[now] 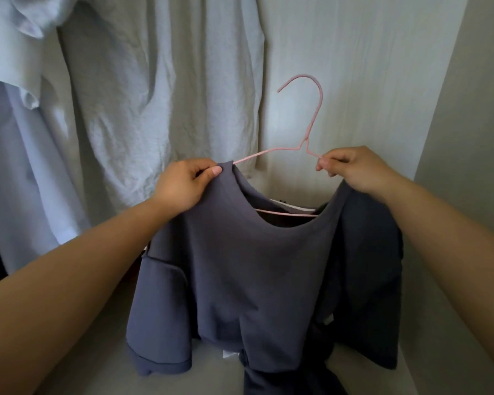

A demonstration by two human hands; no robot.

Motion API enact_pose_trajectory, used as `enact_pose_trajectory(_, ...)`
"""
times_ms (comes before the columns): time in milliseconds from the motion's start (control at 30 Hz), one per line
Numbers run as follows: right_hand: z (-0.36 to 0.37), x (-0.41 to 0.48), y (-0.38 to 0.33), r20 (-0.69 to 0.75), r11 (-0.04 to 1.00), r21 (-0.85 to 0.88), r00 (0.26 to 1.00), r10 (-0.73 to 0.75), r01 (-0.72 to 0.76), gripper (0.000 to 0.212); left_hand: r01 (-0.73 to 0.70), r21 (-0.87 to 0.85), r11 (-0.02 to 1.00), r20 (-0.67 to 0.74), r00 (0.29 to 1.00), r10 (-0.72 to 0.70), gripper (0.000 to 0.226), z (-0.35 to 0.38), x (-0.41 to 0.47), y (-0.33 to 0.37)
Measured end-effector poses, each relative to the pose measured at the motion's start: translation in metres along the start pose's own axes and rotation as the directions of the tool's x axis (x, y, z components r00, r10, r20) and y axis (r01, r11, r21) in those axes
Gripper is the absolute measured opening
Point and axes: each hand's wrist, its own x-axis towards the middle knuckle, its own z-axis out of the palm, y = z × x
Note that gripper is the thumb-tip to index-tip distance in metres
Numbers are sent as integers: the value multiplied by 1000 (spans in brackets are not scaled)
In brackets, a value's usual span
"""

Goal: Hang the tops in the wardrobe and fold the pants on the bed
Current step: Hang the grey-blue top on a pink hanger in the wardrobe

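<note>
Pale wardrobe walls (368,67) close in the view, with a crinkled white garment (160,95) hanging at the back and a light blue one (20,132) beside it at the left edge. In front of them a person holds up a dark grey top (240,266) on a thin pink hanger (308,124) — the hook points up and curls to the left, free of any rail in view. The left hand (183,182) pinches the top's shoulder between thumb and curled fingers, right where the hanger's wire arm slips under the cloth. The right hand (351,169) pinches the hanger's other arm with its fingertips, and the top's other shoulder bunches beneath that hand. The hanger's lower bar shows through the wide neckline. Both short sleeves droop — the hem hangs loose over the wardrobe floor (97,374).
</note>
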Motion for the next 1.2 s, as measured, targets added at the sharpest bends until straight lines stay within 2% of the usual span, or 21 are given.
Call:
enact_pose_trajectory(100, 0, -2, 0, 20, 1000, 16, 1000, 22, -23, 18, 13, 79, 997, -17, 1000, -12, 25, 2, 0, -1)
enact_pose_trajectory(167, 0, -2, 0, 29, 998, 49, 999, 31, -32, 22, -19, 148, 989, 94, 996, 5, 26, 3, 2, 7)
enact_pose_trajectory(267, 0, -3, 0, 36, 999, 50, 999, 18, -20, 24, -61, 132, 989, 213, 977, 32, 31, 5, 5, 19)
enact_pose_trajectory(367, -3, -6, 0, 31, 1000, 21, 999, -11, 11, 22, -85, 152, 985, 133, 989, 65, 26, 9, 6, 20)
enact_pose_trajectory(533, -13, -6, 5, 49, 997, -74, 999, -7, 10, 11, -6, 140, 990, -16, 1000, 8, 25, 10, 8, 18)
enact_pose_trajectory(600, -18, -7, 16, 45, 994, -110, 999, 12, -7, 16, 42, 112, 993, -60, 998, -35, 28, 9, 9, 16)
enact_pose_trajectory(700, -22, -13, 36, -60, 972, -229, 998, 28, -41, 24, 96, 64, 993, -86, 992, -90, 30, 7, 14, 10)
enact_pose_trajectory(767, -22, -17, 43, -141, 973, -218, 989, 42, -73, 25, 93, 53, 994, -88, 992, -88, 30, 6, 16, 4)
enact_pose_trajectory(900, -14, -14, 42, -77, 974, -223, 997, 12, -29, 24, 126, 32, 991, -87, 989, -123, 28, 7, 18, 2)
enact_pose_trajectory(1033, -19, -8, 25, -88, 974, -225, 996, -30, 9, 23, 144, 34, 989, -149, 979, -138, 29, 5, 21, 12)
enact_pose_trajectory(1133, -34, -9, 10, 15, 978, -205, 999, -29, 31, 24, 168, 118, 979, -213, 967, -141, 32, -6, 27, 13)
enact_pose_trajectory(1200, -44, -6, -4, 7, 978, -205, 999, -31, 32, 23, 150, 137, 979, -233, 966, -115, 33, -14, 37, 12)
